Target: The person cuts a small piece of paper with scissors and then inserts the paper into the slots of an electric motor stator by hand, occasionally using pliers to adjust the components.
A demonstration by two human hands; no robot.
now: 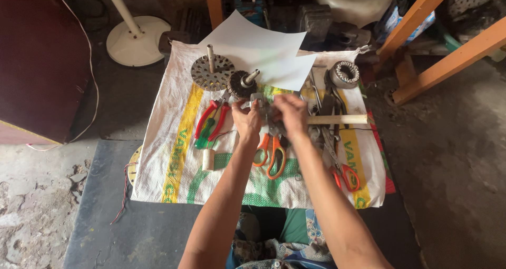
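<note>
Both my hands meet over the middle of a white woven sack spread on the floor. My left hand and my right hand grip a small grey metal motor part between them; most of it is hidden by my fingers. Just beyond my left hand lies a dark rotor with a shaft. Orange-handled scissors lie under my wrists.
On the sack: a perforated metal disc with a shaft, red and green pliers, a white capacitor, a wooden-handled hammer, a stator ring, more scissors, white paper sheets. A fan base stands behind; wooden legs at right.
</note>
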